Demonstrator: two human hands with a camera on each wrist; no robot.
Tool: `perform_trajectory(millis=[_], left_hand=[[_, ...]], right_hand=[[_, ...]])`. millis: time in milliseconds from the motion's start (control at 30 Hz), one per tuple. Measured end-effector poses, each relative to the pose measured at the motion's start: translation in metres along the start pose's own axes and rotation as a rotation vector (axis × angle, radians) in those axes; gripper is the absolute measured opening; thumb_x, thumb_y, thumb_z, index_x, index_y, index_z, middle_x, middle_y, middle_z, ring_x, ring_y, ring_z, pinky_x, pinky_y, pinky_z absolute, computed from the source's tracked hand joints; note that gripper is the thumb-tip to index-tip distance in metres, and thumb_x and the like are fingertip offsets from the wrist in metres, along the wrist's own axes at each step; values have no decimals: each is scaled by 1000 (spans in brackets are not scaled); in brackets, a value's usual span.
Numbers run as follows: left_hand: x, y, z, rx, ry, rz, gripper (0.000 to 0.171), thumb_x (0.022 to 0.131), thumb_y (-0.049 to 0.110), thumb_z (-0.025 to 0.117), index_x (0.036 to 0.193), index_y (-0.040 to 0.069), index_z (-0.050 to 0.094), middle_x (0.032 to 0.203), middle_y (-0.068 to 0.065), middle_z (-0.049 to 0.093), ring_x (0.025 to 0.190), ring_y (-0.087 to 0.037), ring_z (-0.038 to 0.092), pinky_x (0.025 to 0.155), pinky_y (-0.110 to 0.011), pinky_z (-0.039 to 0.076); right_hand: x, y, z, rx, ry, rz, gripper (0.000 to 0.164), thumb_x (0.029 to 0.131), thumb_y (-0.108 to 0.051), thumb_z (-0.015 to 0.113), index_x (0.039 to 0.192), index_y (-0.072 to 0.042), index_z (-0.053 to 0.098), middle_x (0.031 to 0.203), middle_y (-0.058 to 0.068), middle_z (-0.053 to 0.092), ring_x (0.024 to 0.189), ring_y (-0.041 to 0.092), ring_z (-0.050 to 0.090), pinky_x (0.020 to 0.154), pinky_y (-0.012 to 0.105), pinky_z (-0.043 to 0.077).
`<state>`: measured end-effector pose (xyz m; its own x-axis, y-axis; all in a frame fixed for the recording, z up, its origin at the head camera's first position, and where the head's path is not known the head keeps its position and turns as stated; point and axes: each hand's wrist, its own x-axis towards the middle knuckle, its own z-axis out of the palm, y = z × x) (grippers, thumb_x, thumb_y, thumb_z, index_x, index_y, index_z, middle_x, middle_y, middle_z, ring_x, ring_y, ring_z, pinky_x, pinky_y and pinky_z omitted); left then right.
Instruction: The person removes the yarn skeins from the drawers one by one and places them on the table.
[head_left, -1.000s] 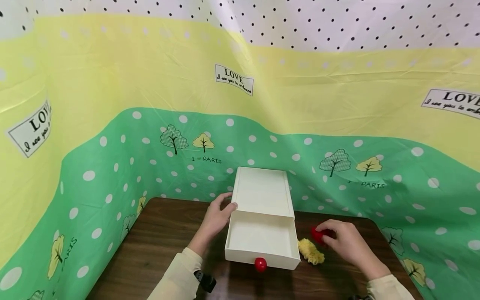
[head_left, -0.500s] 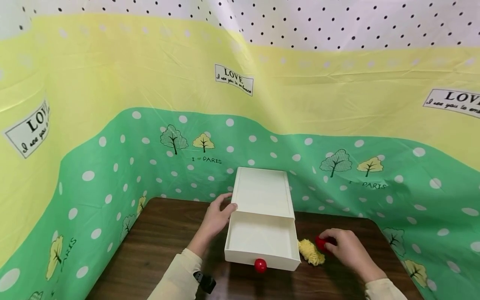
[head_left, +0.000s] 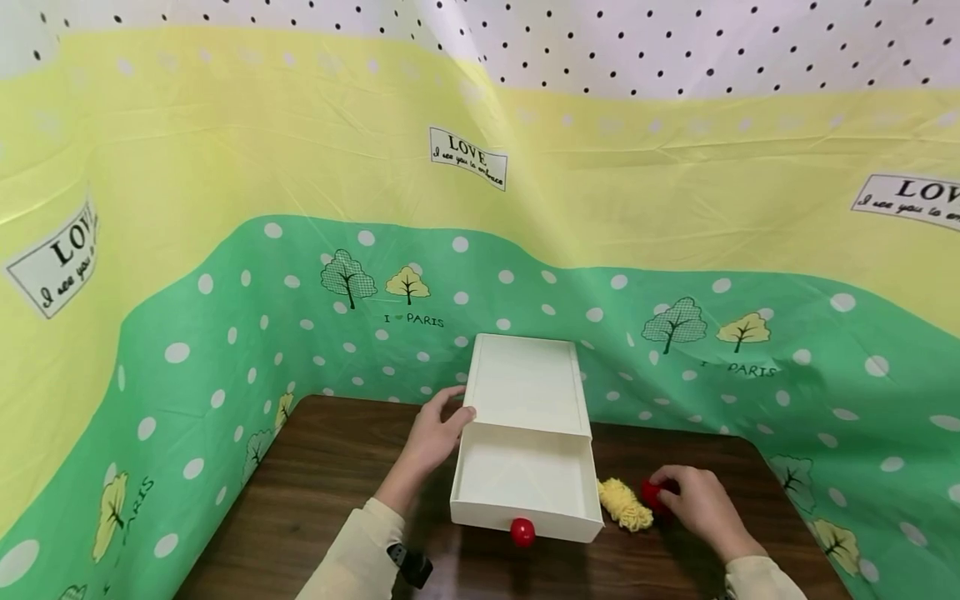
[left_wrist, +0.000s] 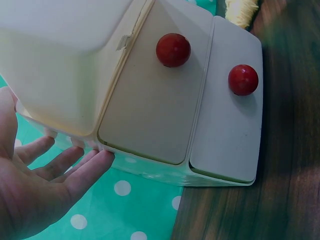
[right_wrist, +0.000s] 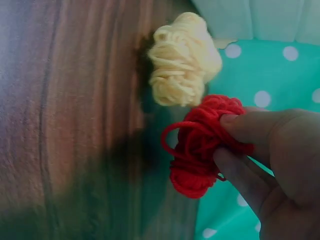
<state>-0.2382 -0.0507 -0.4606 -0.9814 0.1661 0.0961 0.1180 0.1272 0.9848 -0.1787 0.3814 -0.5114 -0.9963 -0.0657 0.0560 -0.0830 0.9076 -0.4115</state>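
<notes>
My left hand [head_left: 435,433] rests against the left side of a white drawer cabinet [head_left: 527,383], thumb at its top edge. In the left wrist view its fingers [left_wrist: 82,172] lie fairly straight, tips touching the cabinet's side. The top drawer [head_left: 525,479] is pulled out, its inside bare, with a red knob [head_left: 522,532] on its front. Right of the cabinet, my right hand [head_left: 701,504] pinches a small bundle of red yarn [right_wrist: 200,145] between thumb and fingers; a loop sticks out from it. Beside that lies a bundle of pale yellow yarn [head_left: 624,505].
Two lower drawers, pushed in, show red knobs [left_wrist: 173,50] in the left wrist view. Everything stands on a dark wooden table [head_left: 330,467]. A patterned green and yellow cloth [head_left: 420,258] hangs close behind the cabinet and along both sides.
My right hand has moved slightly right and toward the table's front, carrying the red yarn with it. The left hand, the cabinet and the pulled-out drawer stay in place.
</notes>
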Motion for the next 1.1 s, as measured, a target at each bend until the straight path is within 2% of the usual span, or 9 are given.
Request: perform_trajectory(millis=[467, 767, 1000, 1100], left_hand=[[-1, 1, 0, 4, -2, -3, 51, 102, 32, 61, 147, 10, 52, 134, -22, 61, 110, -33, 67, 83, -49, 61], [-1, 3, 1, -10, 3, -3, 52, 102, 33, 62, 148, 11, 51, 135, -22, 60, 111, -34, 67, 85, -51, 61], [-1, 3, 0, 1, 4, -7, 52, 103, 32, 61, 148, 9, 50, 136, -23, 59, 111, -33, 67, 85, -51, 61], [-2, 3, -1, 6, 0, -16, 52, 102, 34, 62, 148, 11, 51, 136, -22, 59, 111, -32, 67, 87, -49, 61]], right_hand=[[6, 19, 25, -1, 37, 116, 13, 86, -6, 77, 98, -12, 77, 100, 14, 76, 83, 27, 70, 69, 48, 56], [6, 21, 33, 17, 73, 135, 12, 84, -10, 80, 96, -10, 77, 101, 17, 75, 89, 35, 70, 75, 55, 55], [7, 16, 28, 10, 1, 132, 16, 86, -14, 81, 101, -10, 76, 102, 15, 75, 88, 34, 70, 73, 54, 55], [4, 14, 26, -1, -2, 119, 16, 87, -14, 80, 102, -11, 77, 105, 15, 74, 91, 35, 69, 75, 55, 55]])
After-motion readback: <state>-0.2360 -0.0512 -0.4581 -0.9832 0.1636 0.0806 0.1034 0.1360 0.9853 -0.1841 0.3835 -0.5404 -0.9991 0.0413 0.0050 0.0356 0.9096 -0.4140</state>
